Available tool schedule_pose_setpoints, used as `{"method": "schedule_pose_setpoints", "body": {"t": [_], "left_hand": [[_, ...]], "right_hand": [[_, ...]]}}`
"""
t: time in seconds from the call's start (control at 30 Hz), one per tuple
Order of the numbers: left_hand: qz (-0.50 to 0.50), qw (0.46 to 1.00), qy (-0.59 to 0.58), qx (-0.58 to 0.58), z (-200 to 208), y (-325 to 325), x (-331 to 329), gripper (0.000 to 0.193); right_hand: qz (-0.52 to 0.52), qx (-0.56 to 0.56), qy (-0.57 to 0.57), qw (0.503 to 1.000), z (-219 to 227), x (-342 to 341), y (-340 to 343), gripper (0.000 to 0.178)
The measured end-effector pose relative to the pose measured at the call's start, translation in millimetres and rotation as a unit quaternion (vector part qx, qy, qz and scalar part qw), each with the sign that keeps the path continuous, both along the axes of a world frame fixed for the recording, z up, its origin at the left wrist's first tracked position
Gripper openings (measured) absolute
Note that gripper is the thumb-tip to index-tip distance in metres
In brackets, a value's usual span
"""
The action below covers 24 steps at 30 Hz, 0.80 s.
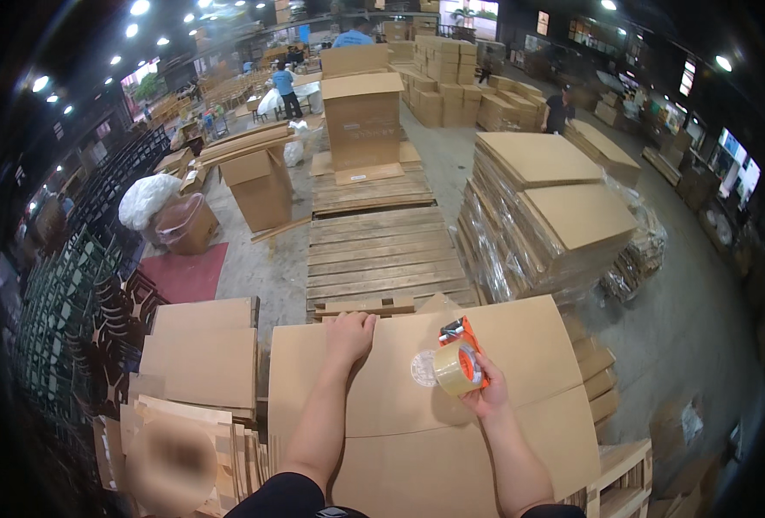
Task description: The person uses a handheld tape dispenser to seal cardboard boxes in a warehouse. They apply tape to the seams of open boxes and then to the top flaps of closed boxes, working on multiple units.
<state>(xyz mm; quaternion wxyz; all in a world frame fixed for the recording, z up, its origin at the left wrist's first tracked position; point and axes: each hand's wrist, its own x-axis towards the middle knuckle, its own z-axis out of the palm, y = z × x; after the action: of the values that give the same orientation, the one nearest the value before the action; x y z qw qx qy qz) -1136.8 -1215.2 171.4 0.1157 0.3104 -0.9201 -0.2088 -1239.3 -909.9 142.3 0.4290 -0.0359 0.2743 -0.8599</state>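
A large flattened cardboard box (399, 466) lies in front of me, with a crease running across it and a round pale printed mark (423, 369) on its far panel. At its far edge is my left hand (350, 337), closed with the fingers bent over the rim of the cardboard. My right hand (487, 390) grips an orange tape dispenser (471, 339) that carries a wide roll of clear, yellowish tape (453, 369). The dispenser is held over the right half of the box, beside the round mark. Part of its handle is hidden by my fingers.
Beyond the box runs a wooden slatted platform (382, 250) bearing an upright carton (361, 121). Wrapped cardboard stacks (563, 207) stand to the right. Flat sheets (201, 363) lie at left, near dark metal frames (63, 302). People (285, 91) stand farther off.
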Motion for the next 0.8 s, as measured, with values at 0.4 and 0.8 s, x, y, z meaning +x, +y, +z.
{"method": "schedule_pose_setpoints", "body": {"t": [0.4, 0.8], "left_hand": [[0.006, 1.000, 0.020, 0.020, -22, 2, 10, 0.051], [0.139, 0.895, 0.396, 0.148, -38, -5, 7, 0.029]], "right_hand": [[-0.322, -0.027, 0.177, 0.930, 109, -16, 9, 0.063], [0.076, 0.652, 0.620, 0.430, 121, 55, -116, 0.027]]}}
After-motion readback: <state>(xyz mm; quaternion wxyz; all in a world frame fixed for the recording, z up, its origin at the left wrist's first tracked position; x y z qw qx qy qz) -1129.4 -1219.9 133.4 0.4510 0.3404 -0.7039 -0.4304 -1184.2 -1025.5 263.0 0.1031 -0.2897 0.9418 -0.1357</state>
